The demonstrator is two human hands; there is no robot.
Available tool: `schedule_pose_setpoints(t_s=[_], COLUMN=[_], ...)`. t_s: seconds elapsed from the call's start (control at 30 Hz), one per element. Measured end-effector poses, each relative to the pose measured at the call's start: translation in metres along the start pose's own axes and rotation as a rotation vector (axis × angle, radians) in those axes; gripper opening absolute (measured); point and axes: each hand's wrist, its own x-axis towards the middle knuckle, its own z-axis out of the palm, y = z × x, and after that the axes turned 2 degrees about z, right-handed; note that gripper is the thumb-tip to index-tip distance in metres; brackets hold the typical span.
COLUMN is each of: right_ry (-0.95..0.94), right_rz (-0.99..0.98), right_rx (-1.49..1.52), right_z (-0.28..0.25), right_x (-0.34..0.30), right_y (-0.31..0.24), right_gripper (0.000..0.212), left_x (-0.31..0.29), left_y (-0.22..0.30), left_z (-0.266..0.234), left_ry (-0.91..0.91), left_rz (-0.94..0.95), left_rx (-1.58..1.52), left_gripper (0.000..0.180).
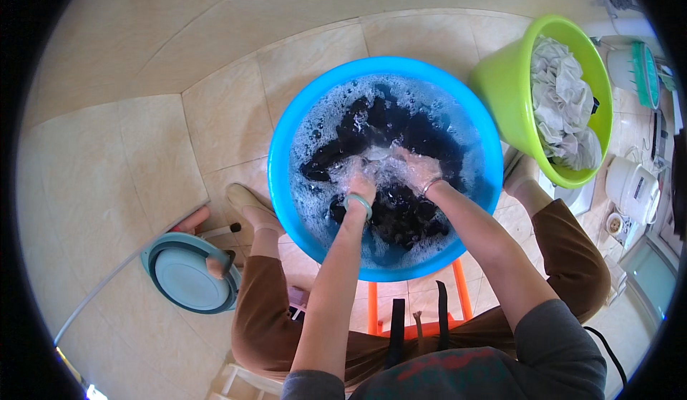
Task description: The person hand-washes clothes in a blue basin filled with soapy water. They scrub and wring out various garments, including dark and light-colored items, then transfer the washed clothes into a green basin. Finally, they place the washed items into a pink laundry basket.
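A round blue basin (490,167) holds soapy water with a dark, crumpled cloth (390,117), likely a garment, spread through it. Both my hands reach into the middle of this water. My left hand (361,179), with a pale green bangle at the wrist, presses down at the cloth amid white splashes. Close to its right, my right hand (421,169), wearing a thin bracelet, angles inward against the same dark cloth. Foam, water and motion blur cover the fingers of both hands, so their grip does not show.
At the right stands a lime-green bucket (504,92) holding crumpled white cloth (562,106). A grey-blue collapsible basin (189,278) is by my left leg. An orange stand (461,289) shows below the blue basin. Further right are a white container (633,189) and a small bowl (615,224).
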Motion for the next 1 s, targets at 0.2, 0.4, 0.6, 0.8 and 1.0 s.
schedule_pose_setpoints(t_s=[0.2, 0.4, 0.6, 0.8, 1.0], right_ry=[0.726, 0.631, 0.757, 0.795, 0.934], right_rz=[-0.539, -0.974, -1.09, -1.048, -0.67], right_rx=[0.087, 0.225, 0.284, 0.37, 0.285], right_z=[-0.022, -0.032, -0.046, -0.064, -0.07], right_x=[-0.062, -0.161, -0.17, -0.156, -0.122], right_y=[-0.007, -0.074, -0.094, -0.087, -0.037], right_gripper=[0.024, 0.01, 0.021, 0.022, 0.023], left_x=[-0.008, -0.067, -0.124, -0.118, -0.128], left_y=[0.078, 0.101, 0.104, 0.105, 0.157], left_z=[-0.02, -0.034, -0.04, -0.03, -0.043], left_ry=[0.115, -0.106, -0.219, -0.142, 0.261], left_rz=[-0.493, -0.314, -0.241, -0.122, -0.345], left_rx=[-0.875, -1.613, -1.733, -1.803, -1.189], left_gripper=[0.064, 0.047, 0.041, 0.036, 0.02])
